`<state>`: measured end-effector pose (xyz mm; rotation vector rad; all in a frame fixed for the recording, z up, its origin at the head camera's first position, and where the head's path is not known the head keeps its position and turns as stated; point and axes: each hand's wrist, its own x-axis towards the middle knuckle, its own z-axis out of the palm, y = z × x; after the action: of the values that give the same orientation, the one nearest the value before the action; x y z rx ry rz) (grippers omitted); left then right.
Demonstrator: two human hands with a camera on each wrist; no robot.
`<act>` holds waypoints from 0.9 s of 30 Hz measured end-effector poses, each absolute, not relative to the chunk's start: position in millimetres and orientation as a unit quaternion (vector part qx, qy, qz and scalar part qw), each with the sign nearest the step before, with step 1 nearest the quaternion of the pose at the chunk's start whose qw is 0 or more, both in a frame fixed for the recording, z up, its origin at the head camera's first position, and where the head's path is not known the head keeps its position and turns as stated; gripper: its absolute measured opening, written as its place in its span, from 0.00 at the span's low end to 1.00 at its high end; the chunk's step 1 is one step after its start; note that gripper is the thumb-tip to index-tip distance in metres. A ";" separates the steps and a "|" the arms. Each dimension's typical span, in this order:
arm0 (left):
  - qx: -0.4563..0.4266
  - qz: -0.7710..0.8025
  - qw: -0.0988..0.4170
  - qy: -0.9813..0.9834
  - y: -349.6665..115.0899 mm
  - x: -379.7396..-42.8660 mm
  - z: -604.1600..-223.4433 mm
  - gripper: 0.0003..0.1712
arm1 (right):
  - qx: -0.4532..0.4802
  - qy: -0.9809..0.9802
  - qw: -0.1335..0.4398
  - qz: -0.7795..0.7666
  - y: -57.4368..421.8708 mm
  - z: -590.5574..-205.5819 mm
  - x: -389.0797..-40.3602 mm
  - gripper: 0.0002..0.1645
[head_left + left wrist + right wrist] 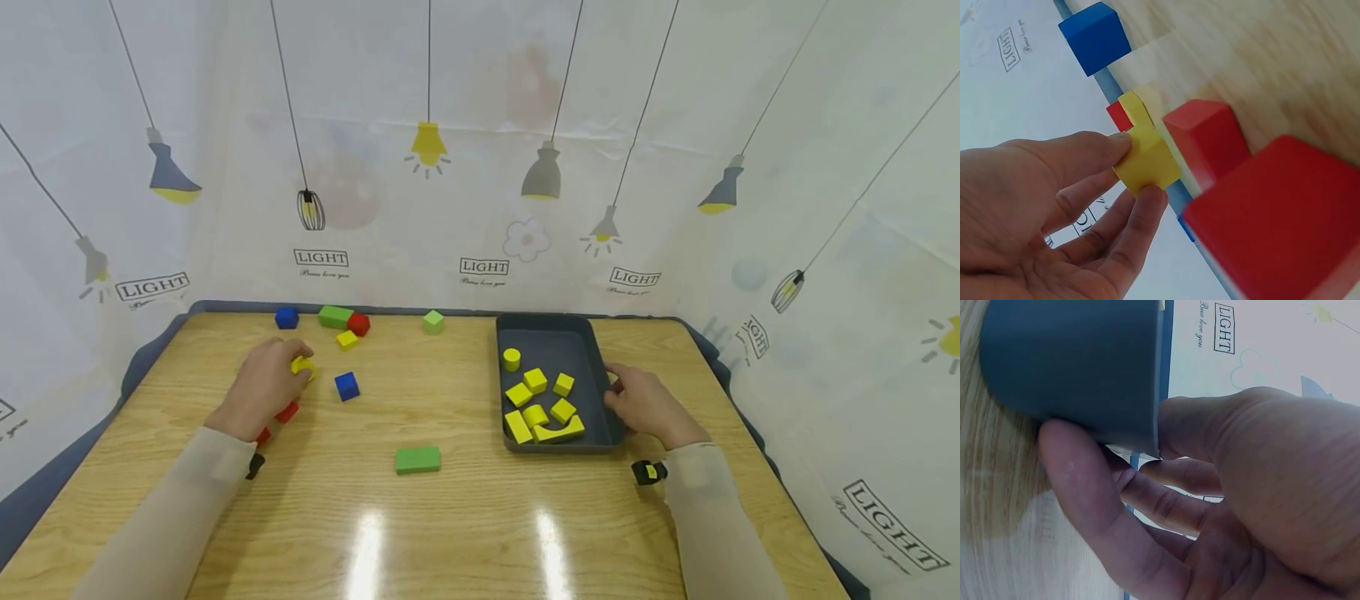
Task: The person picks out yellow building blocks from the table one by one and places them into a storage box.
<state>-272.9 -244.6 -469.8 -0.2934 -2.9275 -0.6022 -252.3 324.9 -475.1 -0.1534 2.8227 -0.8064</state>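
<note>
On the left of the table, my left hand [266, 383] pinches a yellow block [1150, 165] between thumb and fingertips. Two red blocks [1275, 212] lie close by, partly hidden by this hand in the head view. A blue cube [347, 387] sits just to its right. My right hand [645, 404] holds the right side of a dark grey tray [555, 333]. In the right wrist view the thumb lies at the rim and a finger [1079, 469] bears on the outer wall. Several yellow blocks [535, 381] of different shapes, among them a cylinder [512, 359] and an arch [562, 430], lie inside the tray.
Along the back edge are a blue cube [287, 317], a green block [335, 317], a red block [359, 324], a small yellow block [347, 340] and a light green block [433, 322]. A flat green block [417, 460] lies near the front middle. Printed cloth [480, 208] surrounds the table.
</note>
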 end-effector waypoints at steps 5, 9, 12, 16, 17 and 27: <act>-0.106 -0.200 0.086 -0.970 -238.1 -273.2 -465.1 0.17 | -0.053 0.956 0.100 -0.270 324.5 -475.5 -252.6 0.36; -0.106 -0.206 0.089 -0.969 -231.3 -272.5 -462.5 0.17 | -0.052 0.956 0.102 -0.270 324.3 -475.1 -252.3 0.36; -0.109 -0.208 0.088 -0.968 -225.5 -273.2 -460.8 0.17 | -0.051 0.955 0.103 -0.273 324.5 -474.8 -252.5 0.36; -0.116 -0.210 0.088 -0.967 -215.1 -274.5 -457.8 0.17 | -0.053 0.955 0.103 -0.273 325.6 -476.9 -253.6 0.36; -0.117 -0.213 0.087 -0.966 -211.7 -275.1 -456.9 0.17 | -0.054 0.955 0.102 -0.272 326.1 -477.6 -254.0 0.36; -0.163 -0.215 0.121 -0.955 -181.9 -283.9 -455.3 0.17 | -0.062 0.957 0.099 -0.265 327.5 -480.0 -255.4 0.36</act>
<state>-283.9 -181.9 -455.3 -0.4769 -2.7888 -0.6291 -255.4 327.5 -480.0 -0.1832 2.8306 -0.7832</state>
